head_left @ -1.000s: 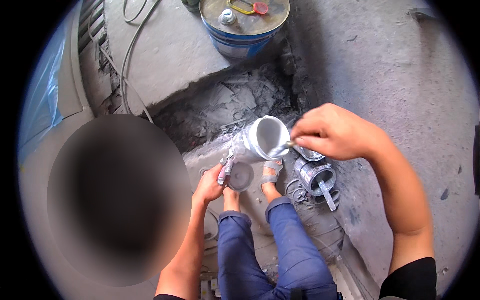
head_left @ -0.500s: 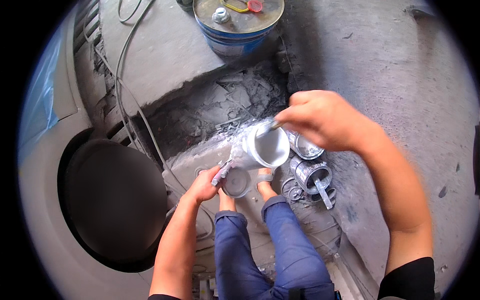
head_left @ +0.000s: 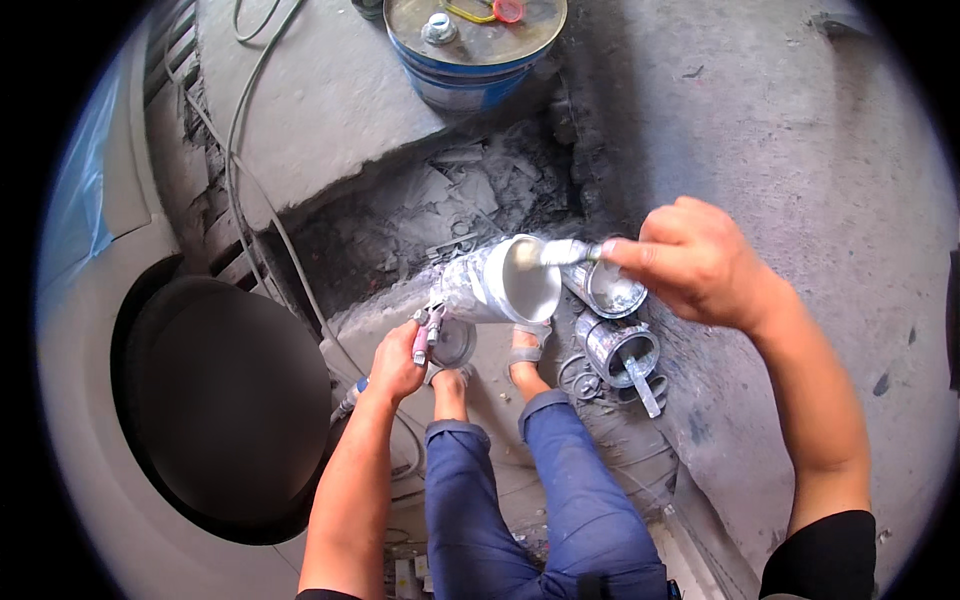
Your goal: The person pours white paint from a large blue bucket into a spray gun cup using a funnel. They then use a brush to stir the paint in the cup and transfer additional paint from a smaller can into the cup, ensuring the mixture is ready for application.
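Note:
My left hand is closed round the handle of a spray gun with pinkish parts. A large paint-smeared cup sits at the gun, tilted with its white mouth toward the right. My right hand grips a brush coated in pale paint. The brush's tip is at the mouth of the cup; whether it touches the inner wall I cannot tell. Just beneath the cup shows a round grey lid-like disc.
Two paint-crusted cans stand by my right foot, one with a flat stick in it. A blue drum is ahead. Hoses run along the left, beside a vehicle's wheel. Rubble fills a pit.
My right hand has moved right and slightly down, drawing the brush back across the cup's mouth. The gun and cup have shifted a little left, the cup's mouth turning more to the right.

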A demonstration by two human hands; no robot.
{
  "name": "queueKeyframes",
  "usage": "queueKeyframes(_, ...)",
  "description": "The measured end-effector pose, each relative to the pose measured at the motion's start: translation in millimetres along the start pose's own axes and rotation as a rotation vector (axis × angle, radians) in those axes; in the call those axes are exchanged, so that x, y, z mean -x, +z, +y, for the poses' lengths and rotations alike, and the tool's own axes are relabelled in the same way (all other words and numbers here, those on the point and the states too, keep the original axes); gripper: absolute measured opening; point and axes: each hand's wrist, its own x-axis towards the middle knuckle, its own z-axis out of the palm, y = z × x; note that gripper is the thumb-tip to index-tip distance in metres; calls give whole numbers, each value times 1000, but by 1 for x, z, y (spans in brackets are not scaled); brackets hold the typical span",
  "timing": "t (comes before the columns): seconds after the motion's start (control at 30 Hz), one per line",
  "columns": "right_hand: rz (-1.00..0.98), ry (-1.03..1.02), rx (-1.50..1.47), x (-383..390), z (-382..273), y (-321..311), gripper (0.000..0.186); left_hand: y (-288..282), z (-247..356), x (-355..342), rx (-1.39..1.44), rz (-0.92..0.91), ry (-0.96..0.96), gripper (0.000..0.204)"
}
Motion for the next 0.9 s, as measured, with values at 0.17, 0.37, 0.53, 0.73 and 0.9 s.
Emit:
queueKeyframes(0.17,-47,104,-182,36,7,18,19,0,2,-3,10,60,41,16)
queueKeyframes(0.37,137,266,-219,8,-3,14,14,6,-7,-2,-33,87,42,13)
queueKeyframes(0.53,56,429,-487,47,-7,43,19,6,-7,-6,-2,116,22,12)
queueKeyframes(0.73,391,950,-999,45,-19,47,21,1,7,-7,99,0,-168,30)
queueKeyframes(0.9,928,945,-1003,29,-20,74,14,7,17,-13,155,-42,-229,21)
